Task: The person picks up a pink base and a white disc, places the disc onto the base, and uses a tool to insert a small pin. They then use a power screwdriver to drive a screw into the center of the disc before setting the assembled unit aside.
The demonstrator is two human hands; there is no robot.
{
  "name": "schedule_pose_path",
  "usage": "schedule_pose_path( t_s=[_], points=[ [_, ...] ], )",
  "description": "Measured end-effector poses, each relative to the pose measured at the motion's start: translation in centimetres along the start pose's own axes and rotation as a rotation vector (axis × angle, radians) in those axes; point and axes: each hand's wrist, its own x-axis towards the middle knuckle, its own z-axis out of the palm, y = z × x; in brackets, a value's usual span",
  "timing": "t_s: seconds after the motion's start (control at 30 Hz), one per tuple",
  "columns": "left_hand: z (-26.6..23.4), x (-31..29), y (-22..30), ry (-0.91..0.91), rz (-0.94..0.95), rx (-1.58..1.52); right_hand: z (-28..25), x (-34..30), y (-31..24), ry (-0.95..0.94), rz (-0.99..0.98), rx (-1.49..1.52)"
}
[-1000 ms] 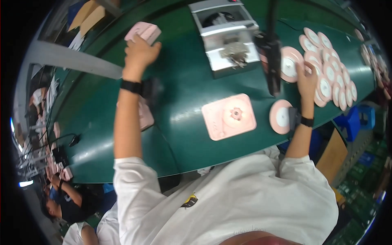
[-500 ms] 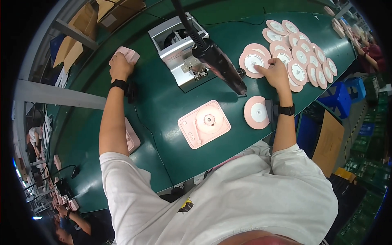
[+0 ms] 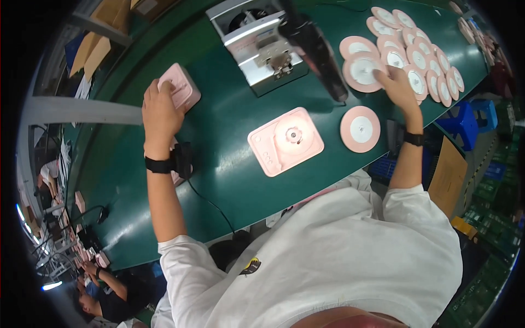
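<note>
Spanning the view, a green table (image 3: 229,197) bears a pink case (image 3: 287,143), disc-free. Toward its ten o'clock, a second case (image 3: 188,93) meets the left hand (image 3: 161,117), fingers bent over it. Toward half-past one, the right hand (image 3: 403,93) lays its thumb on a disc (image 3: 361,75), pinch unclear; another disc (image 3: 360,139) lies loose at three.

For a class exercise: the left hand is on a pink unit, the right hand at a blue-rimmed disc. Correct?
The rim colour is wrong: the head view shows the left hand on a pink unit, the right hand at a pink-rimmed disc.
</note>
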Motion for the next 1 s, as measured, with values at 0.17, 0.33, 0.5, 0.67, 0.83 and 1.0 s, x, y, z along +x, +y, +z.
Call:
schedule_pose_path(
  t_s=[0.17,0.33,0.5,0.67,0.83,1.0],
  points=[
    [0.6,-5.4,7.0,0.243,0.043,-0.697,-2.2,-5.9,-2.1,0.413,-0.409,0.159],
    [2.5,-10.0,11.4,-0.117,0.310,-1.099,-1.2,-9.8,-7.8,0.329,-1.051,-0.219],
    [4.4,-10.9,12.0,-0.161,0.381,-1.184,4.0,-10.6,-11.0,0.079,-1.243,-0.369],
    [4.6,-10.4,11.7,-0.182,0.378,-1.262,6.7,-9.9,-11.2,-0.014,-1.199,-0.320],
    [4.5,-10.6,11.5,-0.175,0.386,-1.260,5.5,-10.3,-12.9,-0.359,-0.830,-0.131],
    [4.4,-10.5,11.4,-0.183,0.386,-1.243,6.2,-10.3,-12.8,-0.361,-0.549,-0.091]
  ],
)
